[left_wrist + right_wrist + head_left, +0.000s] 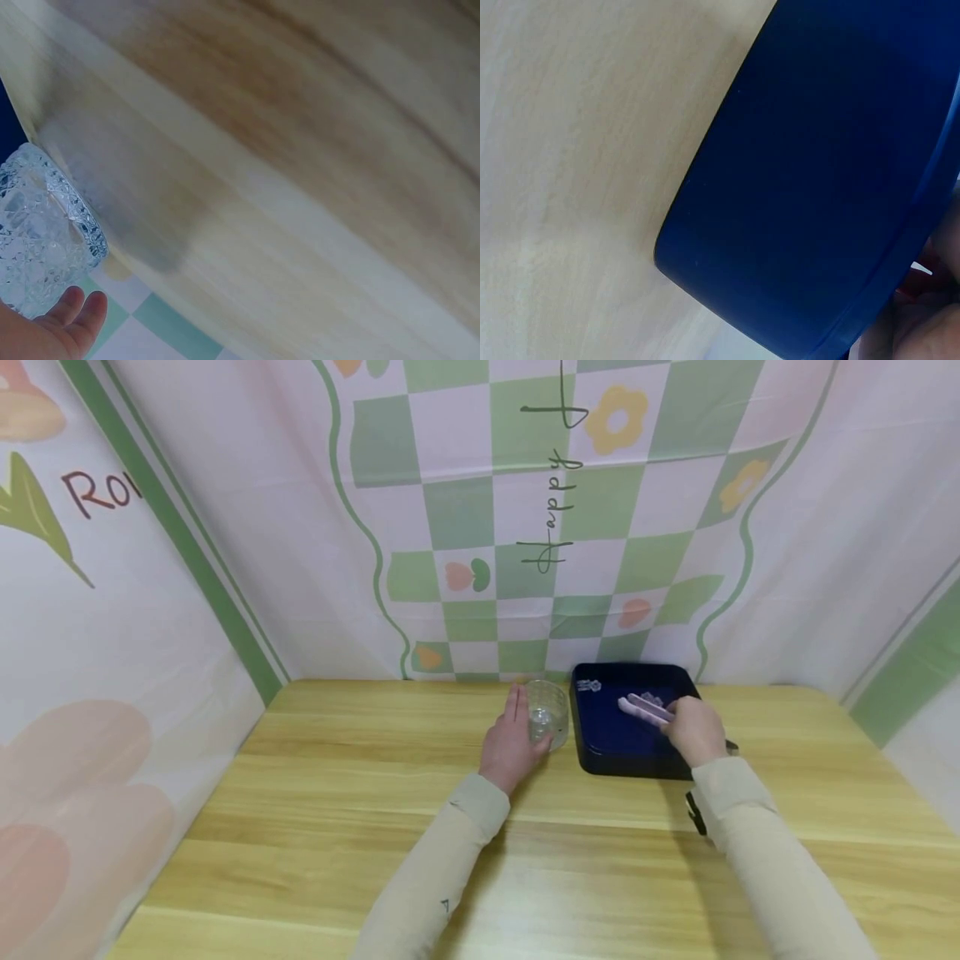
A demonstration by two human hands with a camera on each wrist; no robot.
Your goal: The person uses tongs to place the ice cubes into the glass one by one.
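Note:
My left hand [516, 745] holds a clear glass cup [552, 710], its fingers on the far left side and its thumb at the near side. In the left wrist view the cup [46, 229] shows a cut, faceted pattern, with two fingertips [88, 319] beside it. My right hand [697, 732] grips pale pinkish tongs [647, 709] above a dark blue square tray [611, 762]. Small clear pieces lie in the tray: one piece [588, 686] in the far left corner and another [652, 699] near the tongs' tips. The right wrist view shows mostly the tray's outer wall [802, 180].
The tray stands just right of the cup, near the back of the wooden table [337, 793]. Behind it hangs a patterned cloth [457, 518] with green checks and flowers. Another printed cloth [112, 635] rises along the left side.

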